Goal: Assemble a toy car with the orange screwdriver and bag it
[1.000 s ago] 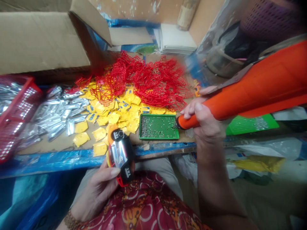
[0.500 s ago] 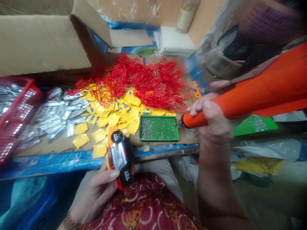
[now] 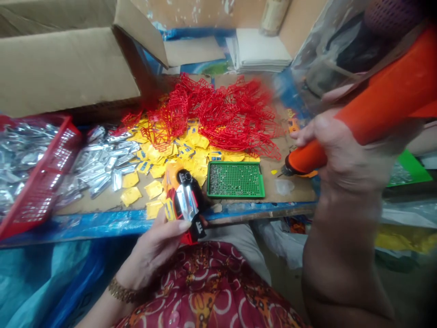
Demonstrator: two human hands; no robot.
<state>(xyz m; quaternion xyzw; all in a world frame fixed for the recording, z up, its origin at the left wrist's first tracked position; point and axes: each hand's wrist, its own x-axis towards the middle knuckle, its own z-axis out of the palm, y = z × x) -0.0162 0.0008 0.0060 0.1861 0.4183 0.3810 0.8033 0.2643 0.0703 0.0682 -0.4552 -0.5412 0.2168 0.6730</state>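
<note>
My left hand (image 3: 162,239) is closed around a toy vehicle (image 3: 187,200) of orange, black and red plastic with a shiny silver panel, held above the bench's front edge. The thumb presses on its near side, and its underside is hidden. On the right, my right hand (image 3: 344,150) grips an orange power screwdriver (image 3: 309,157), its dark tip pointing left and down over the cardboard. Between the two hands lies a green tray (image 3: 262,184) with many small metal screws in it. Yellow plastic pieces (image 3: 191,152) are heaped just beyond the toy.
Tangled red plastic frames (image 3: 228,114) are piled behind the yellow pieces. Silver parts (image 3: 102,164) lie to the left, beside a red basket (image 3: 44,171) holding more. A large cardboard box (image 3: 68,68) stands at the back left. A green sheet (image 3: 413,168) bears small bits at right.
My right hand and the screwdriver have moved right, its tip now farther from the green tray. The toy has shifted slightly right and away from my body. The view has turned a little left.
</note>
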